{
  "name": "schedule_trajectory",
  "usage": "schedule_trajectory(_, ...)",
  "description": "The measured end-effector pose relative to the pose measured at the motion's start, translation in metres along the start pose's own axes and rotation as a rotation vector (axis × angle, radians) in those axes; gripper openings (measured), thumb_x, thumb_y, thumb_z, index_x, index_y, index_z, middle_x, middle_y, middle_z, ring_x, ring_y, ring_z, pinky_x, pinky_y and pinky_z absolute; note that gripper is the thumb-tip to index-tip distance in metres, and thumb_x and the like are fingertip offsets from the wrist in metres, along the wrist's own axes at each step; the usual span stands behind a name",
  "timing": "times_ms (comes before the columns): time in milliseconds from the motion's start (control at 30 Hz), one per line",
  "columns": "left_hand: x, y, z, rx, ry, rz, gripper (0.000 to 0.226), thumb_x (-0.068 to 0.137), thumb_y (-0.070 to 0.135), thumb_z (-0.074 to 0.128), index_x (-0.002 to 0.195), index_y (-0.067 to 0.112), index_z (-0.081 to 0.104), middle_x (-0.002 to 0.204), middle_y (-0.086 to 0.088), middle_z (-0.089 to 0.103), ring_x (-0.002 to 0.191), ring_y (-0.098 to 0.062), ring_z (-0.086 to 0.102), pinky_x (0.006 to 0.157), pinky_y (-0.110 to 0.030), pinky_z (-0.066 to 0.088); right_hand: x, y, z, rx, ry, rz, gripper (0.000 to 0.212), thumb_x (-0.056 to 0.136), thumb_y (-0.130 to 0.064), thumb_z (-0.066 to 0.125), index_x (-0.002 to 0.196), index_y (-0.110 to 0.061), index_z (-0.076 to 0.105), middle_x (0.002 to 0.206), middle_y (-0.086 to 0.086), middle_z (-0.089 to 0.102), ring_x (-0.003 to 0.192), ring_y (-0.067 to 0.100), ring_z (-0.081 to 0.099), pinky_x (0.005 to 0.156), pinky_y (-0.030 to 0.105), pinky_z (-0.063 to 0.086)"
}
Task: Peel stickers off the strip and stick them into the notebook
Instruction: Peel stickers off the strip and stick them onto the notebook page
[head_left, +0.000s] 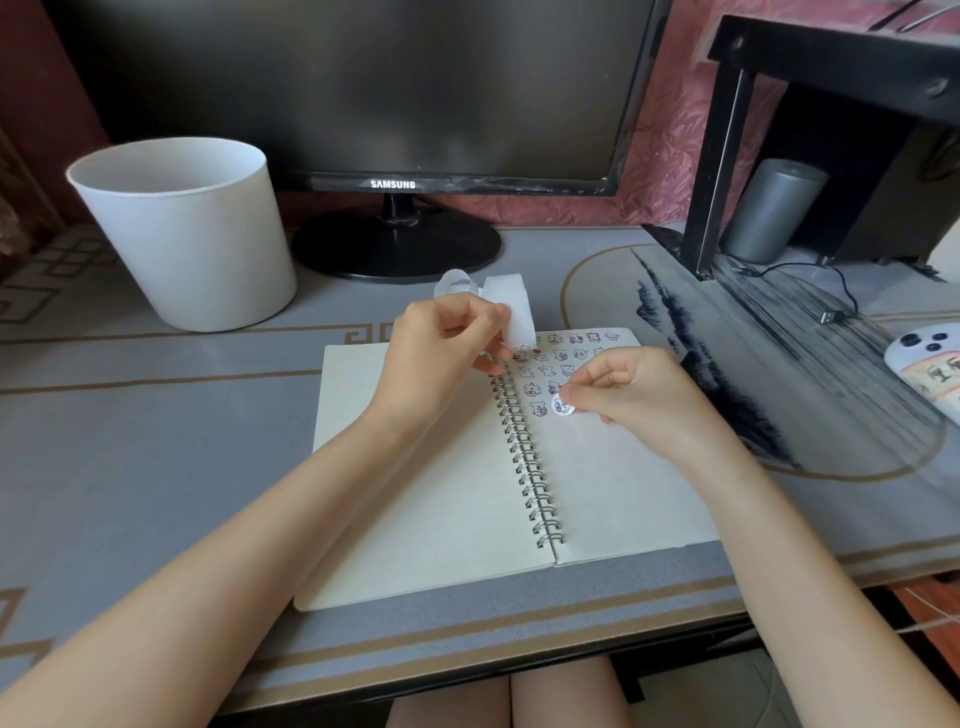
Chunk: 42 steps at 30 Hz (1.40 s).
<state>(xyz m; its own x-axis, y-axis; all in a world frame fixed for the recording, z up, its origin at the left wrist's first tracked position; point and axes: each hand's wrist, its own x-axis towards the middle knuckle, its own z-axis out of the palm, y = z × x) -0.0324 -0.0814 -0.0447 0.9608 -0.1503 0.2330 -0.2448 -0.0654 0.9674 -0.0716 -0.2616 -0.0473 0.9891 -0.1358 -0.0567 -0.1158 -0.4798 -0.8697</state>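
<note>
An open spiral notebook (431, 499) lies flat on the desk, and several small cartoon stickers (550, 358) fill the top of its right page. My left hand (441, 353) hovers over the top of the spiral binding and grips a white sticker strip (511, 306), which curls up behind the fingers. My right hand (634, 395) is over the right page, pinching a round white sticker (561, 405) between thumb and forefinger. The sticker sits at the page surface below the stuck rows; whether it touches the paper is unclear.
A white bucket (187, 234) stands at the back left. A dark monitor (363, 93) with its round stand (397, 249) is behind the notebook. At the right are a black shelf frame (722, 150), a grey cylinder (774, 208), a cable (836, 312) and a phone (930, 364).
</note>
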Motion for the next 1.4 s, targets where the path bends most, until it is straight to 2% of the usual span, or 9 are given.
schedule_trajectory(367, 0.000, 0.000, 0.000, 0.006, 0.002, 0.005, 0.026, 0.094, 0.011, 0.056, 0.070, 0.004, 0.064, 0.068, -0.002, 0.063, 0.062, -0.011, 0.063, 0.060, -0.023, 0.054, 0.001, 0.001, 0.002, -0.034, 0.003, -0.030, 0.009, 0.076, -0.013, 0.075, 0.071, -0.015, 0.068, 0.064, -0.002, 0.063, 0.046, -0.005, 0.049, 0.053, 0.017, 0.038)
schedule_trajectory(533, 0.000, 0.000, 0.000, 0.007, 0.002, 0.009, 0.027, 0.094, 0.011, 0.056, 0.070, 0.003, 0.064, 0.067, -0.002, 0.062, 0.062, -0.011, 0.063, 0.061, -0.023, 0.055, 0.002, 0.005, 0.004, -0.060, 0.033, -0.038, 0.011, 0.075, -0.017, 0.076, 0.068, -0.019, 0.067, 0.064, -0.005, 0.064, 0.056, 0.004, 0.052, 0.060, 0.027, 0.040)
schedule_trajectory(833, 0.001, -0.001, 0.000, 0.005, 0.000, 0.009, 0.026, 0.094, 0.012, 0.056, 0.071, 0.004, 0.064, 0.069, -0.002, 0.063, 0.061, -0.011, 0.064, 0.061, -0.023, 0.055, 0.006, 0.011, 0.006, -0.117, 0.073, -0.071, 0.015, 0.071, -0.021, 0.079, 0.065, -0.022, 0.065, 0.060, -0.009, 0.062, 0.056, 0.004, 0.053, 0.065, 0.030, 0.044)
schedule_trajectory(1067, 0.000, 0.000, 0.000, 0.006, 0.001, 0.002, 0.027, 0.094, 0.011, 0.056, 0.068, 0.007, 0.064, 0.066, -0.001, 0.063, 0.062, -0.012, 0.063, 0.061, -0.023, 0.055, 0.009, 0.013, 0.002, -0.086, 0.049, -0.078, 0.024, 0.074, -0.013, 0.077, 0.075, -0.026, 0.056, 0.073, -0.006, 0.057, 0.067, 0.011, 0.053, 0.078, 0.038, 0.045)
schedule_trajectory(1133, 0.000, 0.000, 0.000, 0.000, -0.001, 0.003, 0.027, 0.094, 0.011, 0.056, 0.069, 0.006, 0.064, 0.068, -0.001, 0.063, 0.062, -0.012, 0.063, 0.061, -0.024, 0.055, 0.010, 0.015, 0.001, -0.082, 0.051, -0.077, 0.024, 0.078, -0.009, 0.072, 0.074, -0.026, 0.057, 0.074, -0.005, 0.057, 0.067, 0.014, 0.053, 0.075, 0.038, 0.044)
schedule_trajectory(1200, 0.000, 0.000, 0.000, 0.001, -0.002, 0.004, 0.028, 0.095, 0.011, 0.056, 0.068, 0.007, 0.064, 0.068, -0.002, 0.063, 0.062, -0.012, 0.063, 0.061, -0.024, 0.055, 0.010, 0.014, 0.000, -0.042, 0.056, -0.080, 0.021, 0.081, -0.008, 0.070, 0.074, -0.023, 0.057, 0.075, -0.001, 0.057, 0.060, 0.013, 0.050, 0.065, 0.031, 0.043)
schedule_trajectory(1267, 0.000, 0.000, 0.000, 0.001, -0.003, 0.004, 0.028, 0.095, 0.012, 0.056, 0.068, 0.007, 0.063, 0.068, -0.001, 0.063, 0.061, -0.012, 0.063, 0.061, -0.023, 0.055, 0.010, 0.013, 0.002, -0.009, 0.065, -0.079, 0.016, 0.079, -0.017, 0.073, 0.076, -0.021, 0.058, 0.075, 0.000, 0.059, 0.058, 0.012, 0.050, 0.059, 0.027, 0.042)
schedule_trajectory(1334, 0.000, 0.000, 0.000, 0.002, -0.003, 0.004, 0.028, 0.095, 0.012, 0.056, 0.068, 0.007, 0.063, 0.068, 0.000, 0.063, 0.061, -0.011, 0.063, 0.060, -0.022, 0.054, 0.011, 0.013, 0.005, -0.036, 0.083, -0.083, 0.020, 0.074, -0.027, 0.078, 0.077, -0.022, 0.060, 0.073, -0.004, 0.061, 0.063, 0.010, 0.054, 0.063, 0.030, 0.045)
schedule_trajectory(1400, 0.000, -0.001, 0.000, 0.004, -0.003, 0.004, 0.027, 0.094, 0.012, 0.056, 0.069, 0.006, 0.063, 0.069, 0.001, 0.063, 0.061, -0.010, 0.064, 0.060, -0.022, 0.054, 0.012, 0.014, 0.008, -0.091, 0.100, -0.092, 0.022, 0.071, -0.028, 0.081, 0.075, -0.025, 0.059, 0.070, -0.007, 0.059, 0.063, 0.007, 0.054, 0.069, 0.032, 0.047)
